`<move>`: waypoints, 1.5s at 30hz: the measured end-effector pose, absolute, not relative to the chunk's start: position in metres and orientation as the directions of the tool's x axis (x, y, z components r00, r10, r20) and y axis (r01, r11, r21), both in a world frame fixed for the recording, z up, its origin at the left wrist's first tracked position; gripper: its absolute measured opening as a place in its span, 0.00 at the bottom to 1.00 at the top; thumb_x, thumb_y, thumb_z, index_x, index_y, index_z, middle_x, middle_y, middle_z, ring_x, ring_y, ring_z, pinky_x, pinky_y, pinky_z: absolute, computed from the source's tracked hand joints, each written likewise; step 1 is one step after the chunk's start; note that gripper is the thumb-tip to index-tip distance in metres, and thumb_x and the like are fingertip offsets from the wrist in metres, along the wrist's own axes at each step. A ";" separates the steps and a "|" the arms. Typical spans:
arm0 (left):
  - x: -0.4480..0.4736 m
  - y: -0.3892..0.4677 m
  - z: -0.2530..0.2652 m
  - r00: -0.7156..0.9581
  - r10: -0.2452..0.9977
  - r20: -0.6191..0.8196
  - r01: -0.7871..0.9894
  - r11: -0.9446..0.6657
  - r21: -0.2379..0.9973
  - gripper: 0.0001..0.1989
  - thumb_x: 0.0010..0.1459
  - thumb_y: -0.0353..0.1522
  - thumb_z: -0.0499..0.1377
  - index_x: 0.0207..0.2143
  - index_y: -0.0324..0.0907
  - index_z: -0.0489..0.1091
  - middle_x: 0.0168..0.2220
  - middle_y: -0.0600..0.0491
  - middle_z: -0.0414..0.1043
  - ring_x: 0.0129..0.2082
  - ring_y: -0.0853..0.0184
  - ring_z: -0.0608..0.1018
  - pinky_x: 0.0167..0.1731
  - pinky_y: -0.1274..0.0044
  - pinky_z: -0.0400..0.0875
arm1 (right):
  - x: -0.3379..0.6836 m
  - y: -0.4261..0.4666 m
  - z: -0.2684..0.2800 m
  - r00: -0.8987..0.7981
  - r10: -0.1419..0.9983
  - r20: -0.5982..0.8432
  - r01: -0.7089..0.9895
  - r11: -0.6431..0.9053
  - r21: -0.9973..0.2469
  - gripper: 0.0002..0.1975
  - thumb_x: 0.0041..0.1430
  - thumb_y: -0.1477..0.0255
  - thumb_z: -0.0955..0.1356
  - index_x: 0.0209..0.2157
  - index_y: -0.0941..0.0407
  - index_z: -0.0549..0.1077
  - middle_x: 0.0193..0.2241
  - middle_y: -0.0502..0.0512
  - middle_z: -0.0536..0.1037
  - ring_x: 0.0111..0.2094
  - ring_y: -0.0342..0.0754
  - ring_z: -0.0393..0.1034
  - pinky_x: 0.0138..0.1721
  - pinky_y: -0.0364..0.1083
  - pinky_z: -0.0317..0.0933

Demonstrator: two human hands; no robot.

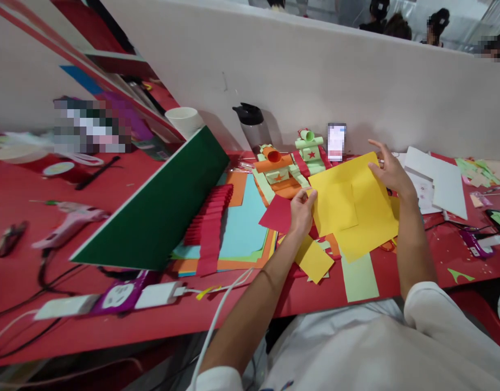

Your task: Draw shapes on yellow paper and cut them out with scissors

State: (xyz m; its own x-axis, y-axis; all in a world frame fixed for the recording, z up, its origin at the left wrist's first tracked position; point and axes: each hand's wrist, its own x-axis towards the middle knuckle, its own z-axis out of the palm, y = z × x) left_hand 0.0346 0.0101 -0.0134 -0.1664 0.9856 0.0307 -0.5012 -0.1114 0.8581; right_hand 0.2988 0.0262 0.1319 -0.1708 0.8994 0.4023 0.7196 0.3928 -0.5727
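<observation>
A large sheet of yellow paper (pixel 372 233) is tilted up above the table in front of me. A smaller yellow square (pixel 335 206) lies against its left part. My left hand (pixel 302 210) is closed, pinching the yellow paper at the left edge. At the top right corner, my right hand (pixel 393 171) grips the large sheet, thumb on its face and index finger raised; its other fingers are partly hidden. Beneath are another yellow square (pixel 315 259), a pale green strip (pixel 360 278) and a red paper piece (pixel 277 213).
Two rolled-paper models, one orange (pixel 274 171) and one green (pixel 310 149), stand behind the sheet beside a phone (pixel 336 141) and a bottle (pixel 253 127). A green board (pixel 160 209) leans at left. A glue gun (pixel 70 222), power strip (pixel 119 296) and cables lie left.
</observation>
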 end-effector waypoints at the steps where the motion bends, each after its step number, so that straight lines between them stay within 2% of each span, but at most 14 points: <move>1: 0.035 0.011 -0.014 -0.164 0.986 0.029 -0.503 -0.109 0.857 0.23 0.48 0.46 0.77 0.38 0.43 0.74 0.26 0.60 0.65 0.27 0.70 0.72 0.28 0.79 0.66 | 0.299 0.025 0.134 -0.194 0.902 0.387 0.732 0.396 -0.555 0.32 0.66 0.71 0.66 0.71 0.46 0.63 0.45 0.55 0.80 0.38 0.53 0.76 0.49 0.57 0.73; 6: 0.037 0.011 -0.016 -0.136 0.990 0.028 -0.515 -0.095 0.852 0.26 0.48 0.49 0.77 0.36 0.44 0.71 0.26 0.61 0.66 0.25 0.72 0.70 0.26 0.81 0.64 | 0.304 0.020 0.138 -0.343 0.922 0.177 0.784 0.385 -0.488 0.30 0.66 0.71 0.65 0.69 0.47 0.66 0.43 0.55 0.80 0.32 0.52 0.73 0.44 0.57 0.73; 9: 0.037 0.010 -0.014 -0.117 0.993 0.028 -0.505 -0.084 0.859 0.26 0.48 0.50 0.77 0.35 0.44 0.69 0.20 0.65 0.56 0.19 0.76 0.59 0.20 0.82 0.54 | 0.303 0.019 0.139 -0.358 0.910 0.210 0.821 0.414 -0.394 0.26 0.68 0.68 0.66 0.67 0.47 0.69 0.54 0.59 0.79 0.47 0.59 0.77 0.54 0.62 0.71; 12: 0.038 0.006 -0.010 -0.087 0.995 0.040 -0.478 -0.077 0.875 0.25 0.50 0.49 0.76 0.33 0.44 0.68 0.19 0.67 0.50 0.17 0.77 0.53 0.18 0.81 0.47 | 0.289 0.017 0.141 -0.331 0.869 0.369 0.867 0.434 -0.244 0.25 0.68 0.61 0.70 0.64 0.48 0.73 0.64 0.63 0.71 0.65 0.67 0.67 0.66 0.68 0.60; 14: 0.039 0.003 -0.007 -0.065 0.997 0.049 -0.452 -0.073 0.889 0.24 0.51 0.47 0.76 0.33 0.44 0.68 0.18 0.66 0.50 0.16 0.77 0.52 0.17 0.81 0.44 | 0.273 0.017 0.141 -0.377 0.819 0.433 0.866 0.478 -0.151 0.26 0.64 0.57 0.74 0.61 0.48 0.76 0.69 0.62 0.67 0.70 0.70 0.59 0.71 0.72 0.50; 16: 0.041 0.000 -0.005 -0.045 0.997 0.057 -0.429 -0.071 0.900 0.23 0.50 0.46 0.77 0.32 0.43 0.69 0.18 0.66 0.51 0.16 0.77 0.52 0.17 0.81 0.44 | 0.255 0.017 0.139 -0.489 0.776 0.398 0.816 0.568 -0.106 0.26 0.61 0.56 0.76 0.58 0.47 0.78 0.67 0.60 0.70 0.71 0.70 0.57 0.73 0.75 0.41; 18: 0.042 -0.002 -0.004 -0.028 0.998 0.064 -0.415 -0.070 0.907 0.24 0.51 0.46 0.76 0.32 0.43 0.68 0.18 0.66 0.53 0.16 0.77 0.52 0.17 0.81 0.45 | 0.239 0.018 0.134 -0.590 0.751 0.295 0.752 0.645 -0.136 0.23 0.59 0.60 0.79 0.55 0.46 0.79 0.57 0.58 0.80 0.65 0.67 0.66 0.73 0.74 0.43; 22: 0.043 -0.006 0.001 0.013 0.996 0.085 -0.410 -0.072 0.909 0.25 0.51 0.49 0.76 0.37 0.45 0.69 0.21 0.64 0.63 0.19 0.75 0.64 0.20 0.82 0.58 | 0.233 0.021 0.130 -0.575 0.807 0.131 0.764 0.587 -0.268 0.14 0.63 0.73 0.76 0.50 0.50 0.83 0.39 0.57 0.86 0.48 0.63 0.78 0.59 0.61 0.65; 25: 0.041 -0.010 0.008 0.173 0.980 0.103 -0.407 -0.024 0.913 0.27 0.50 0.49 0.76 0.42 0.45 0.71 0.33 0.55 0.78 0.31 0.66 0.80 0.33 0.76 0.74 | 0.250 0.017 0.138 -0.469 0.860 0.199 0.783 0.509 -0.357 0.12 0.65 0.73 0.73 0.49 0.50 0.83 0.43 0.57 0.86 0.47 0.62 0.79 0.52 0.56 0.68; 28: 0.040 -0.016 0.016 0.378 0.920 0.102 -0.371 0.049 0.927 0.27 0.50 0.48 0.77 0.43 0.44 0.74 0.39 0.48 0.82 0.39 0.59 0.84 0.41 0.70 0.79 | 0.272 0.008 0.152 -0.363 0.872 0.330 0.748 0.483 -0.455 0.14 0.64 0.73 0.71 0.51 0.49 0.82 0.49 0.55 0.85 0.51 0.61 0.79 0.56 0.57 0.68; 33: 0.037 -0.030 0.022 0.529 0.848 -0.021 -0.238 0.172 0.956 0.26 0.51 0.50 0.76 0.41 0.41 0.78 0.38 0.44 0.83 0.33 0.57 0.84 0.32 0.70 0.79 | 0.294 -0.006 0.169 -0.192 0.869 0.455 0.690 0.449 -0.567 0.14 0.62 0.70 0.72 0.50 0.52 0.81 0.46 0.56 0.84 0.47 0.59 0.79 0.53 0.58 0.71; 36: 0.031 -0.039 0.022 0.601 0.795 -0.083 -0.204 0.254 0.945 0.26 0.52 0.50 0.76 0.43 0.40 0.79 0.40 0.43 0.84 0.34 0.56 0.85 0.33 0.69 0.80 | 0.298 -0.008 0.170 -0.133 0.877 0.461 0.625 0.435 -0.647 0.15 0.62 0.70 0.72 0.51 0.52 0.80 0.42 0.55 0.83 0.45 0.57 0.79 0.50 0.56 0.72; 41: 0.014 -0.036 0.019 0.630 0.774 -0.065 -0.283 0.307 0.909 0.35 0.41 0.56 0.78 0.45 0.44 0.79 0.37 0.45 0.83 0.38 0.53 0.86 0.35 0.69 0.79 | 0.297 0.003 0.157 -0.260 0.921 0.289 0.533 0.387 -0.752 0.17 0.63 0.66 0.72 0.52 0.52 0.80 0.42 0.56 0.83 0.44 0.55 0.79 0.45 0.53 0.73; 45: 0.006 -0.021 0.023 0.533 0.846 -0.010 -0.404 0.265 0.876 0.40 0.47 0.66 0.68 0.47 0.45 0.79 0.40 0.44 0.83 0.44 0.52 0.85 0.38 0.68 0.80 | 0.284 0.024 0.134 -0.476 0.863 0.168 0.497 0.422 -0.759 0.16 0.63 0.66 0.72 0.51 0.55 0.80 0.44 0.58 0.84 0.44 0.53 0.78 0.45 0.50 0.71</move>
